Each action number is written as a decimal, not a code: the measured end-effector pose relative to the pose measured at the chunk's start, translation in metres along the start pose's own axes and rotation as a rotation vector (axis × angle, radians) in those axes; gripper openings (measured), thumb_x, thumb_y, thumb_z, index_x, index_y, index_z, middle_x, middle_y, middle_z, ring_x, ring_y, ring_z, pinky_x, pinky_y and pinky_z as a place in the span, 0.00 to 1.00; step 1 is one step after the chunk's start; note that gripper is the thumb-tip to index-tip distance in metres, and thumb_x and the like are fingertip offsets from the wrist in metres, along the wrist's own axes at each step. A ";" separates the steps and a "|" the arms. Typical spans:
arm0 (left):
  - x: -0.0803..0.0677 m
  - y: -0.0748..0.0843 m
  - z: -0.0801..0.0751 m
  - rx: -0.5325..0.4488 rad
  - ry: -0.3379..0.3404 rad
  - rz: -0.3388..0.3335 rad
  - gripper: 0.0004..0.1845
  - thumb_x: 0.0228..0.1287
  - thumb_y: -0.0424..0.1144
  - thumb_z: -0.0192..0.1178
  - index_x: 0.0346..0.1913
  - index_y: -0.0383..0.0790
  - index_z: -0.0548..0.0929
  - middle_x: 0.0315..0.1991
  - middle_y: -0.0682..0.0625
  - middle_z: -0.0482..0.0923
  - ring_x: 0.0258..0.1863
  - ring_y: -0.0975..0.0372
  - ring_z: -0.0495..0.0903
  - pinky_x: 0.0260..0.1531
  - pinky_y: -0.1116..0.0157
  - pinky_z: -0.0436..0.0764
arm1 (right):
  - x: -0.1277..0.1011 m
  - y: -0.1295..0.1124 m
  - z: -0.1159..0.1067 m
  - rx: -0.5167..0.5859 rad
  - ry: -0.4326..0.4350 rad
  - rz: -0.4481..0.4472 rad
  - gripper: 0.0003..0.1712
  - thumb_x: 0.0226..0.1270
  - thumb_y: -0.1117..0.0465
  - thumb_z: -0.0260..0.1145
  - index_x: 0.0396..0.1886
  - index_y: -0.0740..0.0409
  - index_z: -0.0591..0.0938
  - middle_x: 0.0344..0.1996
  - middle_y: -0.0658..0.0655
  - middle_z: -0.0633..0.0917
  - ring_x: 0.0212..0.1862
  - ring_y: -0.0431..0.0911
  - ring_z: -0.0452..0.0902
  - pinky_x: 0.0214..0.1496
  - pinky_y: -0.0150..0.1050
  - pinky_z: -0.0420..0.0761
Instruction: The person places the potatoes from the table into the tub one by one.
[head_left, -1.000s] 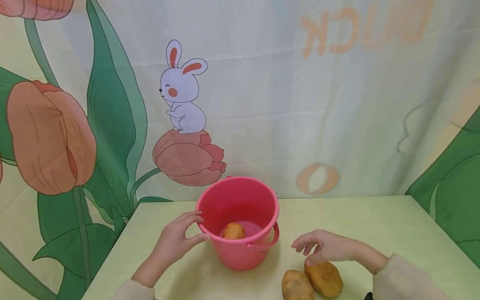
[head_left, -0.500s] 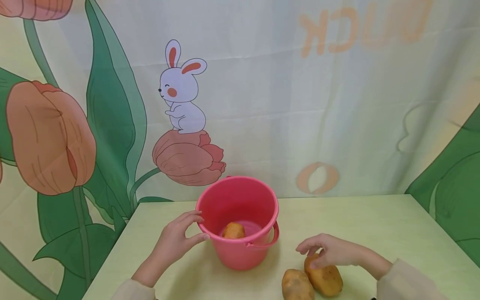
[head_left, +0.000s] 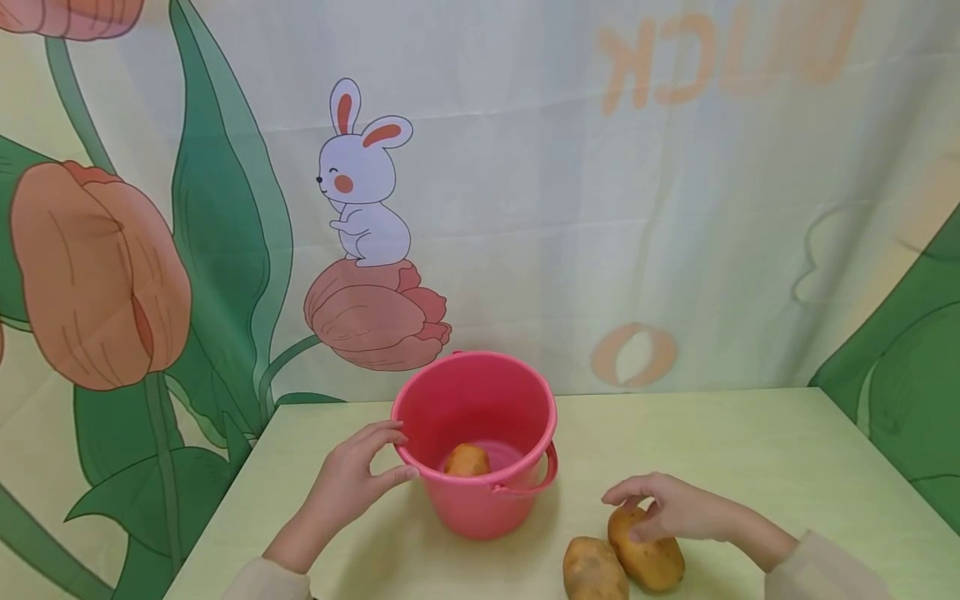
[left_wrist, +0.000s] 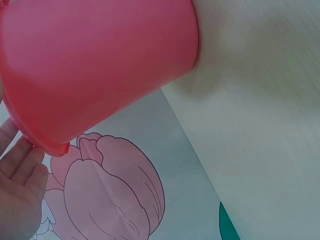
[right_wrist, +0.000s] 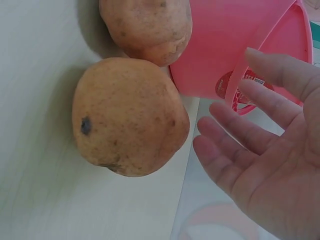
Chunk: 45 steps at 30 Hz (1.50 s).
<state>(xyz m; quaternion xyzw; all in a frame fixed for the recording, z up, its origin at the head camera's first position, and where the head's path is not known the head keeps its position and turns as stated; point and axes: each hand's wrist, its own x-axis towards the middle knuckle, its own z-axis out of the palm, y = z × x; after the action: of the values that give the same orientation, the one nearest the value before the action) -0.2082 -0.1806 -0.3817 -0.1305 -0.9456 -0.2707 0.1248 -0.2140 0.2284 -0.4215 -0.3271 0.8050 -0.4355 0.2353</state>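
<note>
A pink bucket [head_left: 483,508] stands upright on the table with one potato [head_left: 467,461] inside. My left hand [head_left: 358,471] holds its left rim, index fingertip over the edge and thumb at the near side. In the left wrist view, the left hand's other fingers [left_wrist: 22,160] lie loosely by the bucket's rim. Two more potatoes lie side by side right of the bucket. My right hand [head_left: 675,508] hovers just above the right-hand potato [head_left: 652,562], overlapping it in the head view. In the right wrist view, its fingers are spread and apart from the potato [right_wrist: 130,117].
The left-hand potato [head_left: 595,569] is close to the front of the pale green table [head_left: 720,442]. The bucket's handle [head_left: 551,471] hangs down on its right side. Behind the table hangs a curtain [head_left: 510,192] printed with tulips and a rabbit.
My right hand has shifted a little right and down, further over the right-hand potato. My left hand, the bucket and the potatoes have stayed in place.
</note>
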 end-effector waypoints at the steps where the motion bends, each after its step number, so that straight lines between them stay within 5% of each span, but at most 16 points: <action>1: 0.000 0.000 0.000 0.000 0.001 0.002 0.22 0.42 0.52 0.67 0.42 0.50 0.79 0.53 0.54 0.74 0.55 0.57 0.71 0.44 0.58 0.79 | -0.001 0.001 0.000 0.001 0.006 -0.007 0.23 0.56 0.61 0.62 0.52 0.63 0.73 0.47 0.60 0.78 0.46 0.48 0.73 0.41 0.29 0.76; 8: 0.000 0.001 0.001 0.001 -0.004 -0.012 0.22 0.42 0.52 0.67 0.44 0.52 0.79 0.53 0.55 0.73 0.55 0.58 0.70 0.42 0.59 0.80 | -0.007 0.007 0.003 -0.017 0.052 -0.055 0.24 0.56 0.60 0.63 0.53 0.65 0.71 0.48 0.59 0.77 0.45 0.42 0.71 0.39 0.30 0.76; 23: -0.001 0.001 0.000 0.000 0.005 0.001 0.22 0.42 0.52 0.67 0.43 0.52 0.79 0.53 0.55 0.73 0.55 0.58 0.71 0.42 0.60 0.80 | -0.017 0.014 0.008 -0.124 0.154 0.014 0.30 0.52 0.57 0.66 0.55 0.63 0.69 0.51 0.63 0.74 0.45 0.41 0.68 0.38 0.33 0.71; 37: -0.001 0.001 0.001 -0.009 -0.001 -0.020 0.23 0.42 0.53 0.67 0.44 0.52 0.79 0.54 0.55 0.73 0.55 0.58 0.71 0.41 0.61 0.81 | -0.026 0.023 0.013 -0.094 0.172 0.063 0.37 0.51 0.55 0.67 0.58 0.65 0.65 0.56 0.69 0.68 0.46 0.38 0.67 0.37 0.31 0.70; 45: -0.001 0.001 0.001 -0.006 0.006 0.000 0.22 0.42 0.52 0.67 0.43 0.52 0.79 0.53 0.55 0.73 0.55 0.58 0.71 0.42 0.60 0.80 | -0.030 0.026 0.014 -0.039 0.161 0.095 0.40 0.52 0.55 0.66 0.62 0.65 0.61 0.58 0.73 0.63 0.48 0.51 0.69 0.37 0.31 0.72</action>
<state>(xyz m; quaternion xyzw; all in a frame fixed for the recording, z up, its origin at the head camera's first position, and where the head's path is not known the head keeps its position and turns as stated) -0.2073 -0.1798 -0.3823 -0.1301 -0.9444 -0.2737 0.1274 -0.1934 0.2534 -0.4483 -0.2569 0.8443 -0.4329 0.1837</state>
